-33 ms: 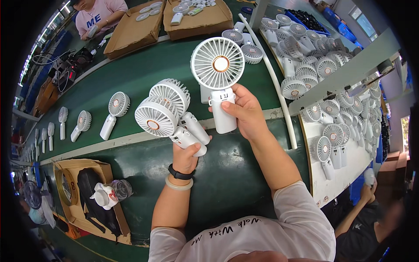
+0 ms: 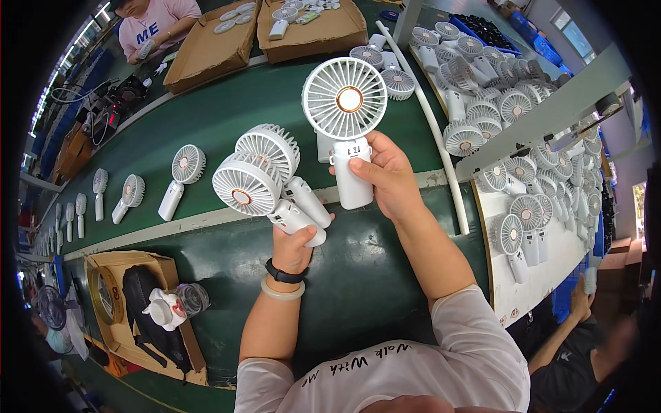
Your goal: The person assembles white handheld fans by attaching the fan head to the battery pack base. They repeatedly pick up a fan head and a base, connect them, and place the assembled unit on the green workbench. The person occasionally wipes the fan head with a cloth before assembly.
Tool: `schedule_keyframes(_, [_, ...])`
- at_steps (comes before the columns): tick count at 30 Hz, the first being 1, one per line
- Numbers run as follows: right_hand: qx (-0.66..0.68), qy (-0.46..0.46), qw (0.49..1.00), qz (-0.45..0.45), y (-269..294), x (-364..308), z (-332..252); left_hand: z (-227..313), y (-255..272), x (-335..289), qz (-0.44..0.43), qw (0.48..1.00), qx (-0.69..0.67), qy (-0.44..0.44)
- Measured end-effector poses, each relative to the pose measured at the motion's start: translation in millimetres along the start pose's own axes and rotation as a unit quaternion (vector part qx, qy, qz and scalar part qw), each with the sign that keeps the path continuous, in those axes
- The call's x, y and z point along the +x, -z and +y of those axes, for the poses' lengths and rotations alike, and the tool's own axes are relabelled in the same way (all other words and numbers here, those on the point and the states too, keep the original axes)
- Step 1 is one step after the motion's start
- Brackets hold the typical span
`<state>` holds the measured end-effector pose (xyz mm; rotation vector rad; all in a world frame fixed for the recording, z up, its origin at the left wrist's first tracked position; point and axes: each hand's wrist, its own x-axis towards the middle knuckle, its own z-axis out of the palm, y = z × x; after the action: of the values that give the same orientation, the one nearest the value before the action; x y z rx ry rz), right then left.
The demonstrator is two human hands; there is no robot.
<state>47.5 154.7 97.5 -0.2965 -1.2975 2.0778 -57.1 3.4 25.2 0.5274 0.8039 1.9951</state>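
Two white handheld fans, a front fan (image 2: 244, 184) and a second fan (image 2: 275, 148) just behind it, have their handles in my left hand (image 2: 295, 249). Its fingers are wrapped round them, and both heads lean up and left. My right hand (image 2: 385, 177) grips another white handheld fan (image 2: 344, 98) by its handle, thumb on the front. That fan stands upright, its round grille with a copper-coloured ring toward me and a small dark display at the neck. Behind it shows a white piece (image 2: 323, 147), mostly hidden.
Several fans (image 2: 182, 180) stand in a row along the green belt (image 2: 227, 96). More crowd the white table (image 2: 551, 275) beyond a white tube (image 2: 430, 131). A cardboard tray (image 2: 196, 354) with a bag and jar lies left; a person (image 2: 155, 31) works across.
My hands and the three fans hold practically still. At the far right, another person's hand with a white object has shifted slightly.
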Motion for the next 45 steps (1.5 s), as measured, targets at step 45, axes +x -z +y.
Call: schedule_keyframes(45, [-0.068, 0.008, 0.997, -0.043, -16.5, -8.1, 70.6, 3.5, 14.2, -0.7, -0.113, 0.985, -0.119, 0.062])
